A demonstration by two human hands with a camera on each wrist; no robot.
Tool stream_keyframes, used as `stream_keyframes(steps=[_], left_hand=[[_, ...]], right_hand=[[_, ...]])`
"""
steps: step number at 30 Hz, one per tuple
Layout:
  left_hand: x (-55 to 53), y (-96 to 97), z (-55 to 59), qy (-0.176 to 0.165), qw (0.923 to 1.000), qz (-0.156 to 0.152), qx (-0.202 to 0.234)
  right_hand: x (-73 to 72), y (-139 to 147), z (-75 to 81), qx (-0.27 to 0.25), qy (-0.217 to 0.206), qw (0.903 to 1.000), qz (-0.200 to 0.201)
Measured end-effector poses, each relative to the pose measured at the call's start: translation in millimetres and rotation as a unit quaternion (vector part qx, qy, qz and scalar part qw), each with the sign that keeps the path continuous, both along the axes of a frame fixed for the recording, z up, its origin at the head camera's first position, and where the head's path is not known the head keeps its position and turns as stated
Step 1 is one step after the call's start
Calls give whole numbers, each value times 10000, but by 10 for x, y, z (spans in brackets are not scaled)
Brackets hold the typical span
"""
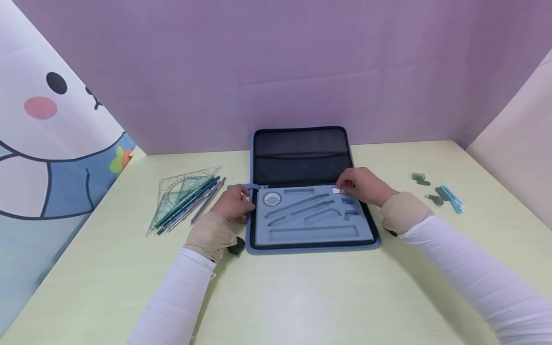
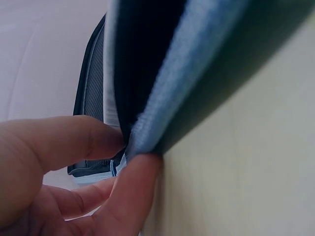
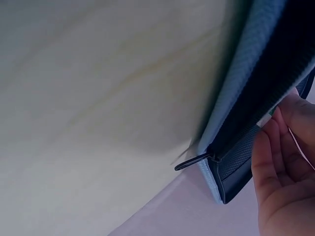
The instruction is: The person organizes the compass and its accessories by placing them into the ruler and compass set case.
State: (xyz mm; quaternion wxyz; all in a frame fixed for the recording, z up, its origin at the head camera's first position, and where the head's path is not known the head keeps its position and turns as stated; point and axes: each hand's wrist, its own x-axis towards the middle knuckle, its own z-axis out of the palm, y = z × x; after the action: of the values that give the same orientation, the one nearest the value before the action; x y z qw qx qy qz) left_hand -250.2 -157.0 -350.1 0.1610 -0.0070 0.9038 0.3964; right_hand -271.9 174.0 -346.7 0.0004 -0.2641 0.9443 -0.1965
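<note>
An unzipped blue zip case (image 1: 312,249) lies open on the table, its dark lid (image 1: 302,143) raised at the back. Inside sits a pale blue tray (image 1: 319,218) with shaped recesses; a round white disc (image 1: 272,199) fills one at the upper left. My left hand (image 1: 235,203) pinches the case's left edge between thumb and finger, clearest in the left wrist view. Over the tray's upper right corner, my right hand (image 1: 364,185) pinches a small white eraser (image 1: 336,190). In the right wrist view its fingers largely hide the eraser (image 3: 265,120), with a bit of green beside it.
Left of the case lie clear set squares (image 1: 172,184) with dark green pencils (image 1: 187,201) and metal compasses (image 1: 207,201) on and beside them. Several small green pieces (image 1: 418,177) and a light blue tool (image 1: 453,199) are at the right. A purple cloth wall (image 1: 276,72) closes off the back.
</note>
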Motion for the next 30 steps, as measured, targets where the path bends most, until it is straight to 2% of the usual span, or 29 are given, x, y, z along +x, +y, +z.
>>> stream_keyframes(steps=[16,20,23,30], left_hand=[[-7,-15,-30,84,10000,-42,27],[-9,-18,-30,54,10000,-20,52],[-9,-19,-28,36,10000,-5,37],[3,-11,-4,47,10000,-28,68]], right_hand=[[-17,7,-4,-10,-121,9999,-43],[-28,26,-6,-10,-52,10000,63],[-44,58,-6,-53,-18,9999,94],[-58,251,22,-159,97,9997,-131]])
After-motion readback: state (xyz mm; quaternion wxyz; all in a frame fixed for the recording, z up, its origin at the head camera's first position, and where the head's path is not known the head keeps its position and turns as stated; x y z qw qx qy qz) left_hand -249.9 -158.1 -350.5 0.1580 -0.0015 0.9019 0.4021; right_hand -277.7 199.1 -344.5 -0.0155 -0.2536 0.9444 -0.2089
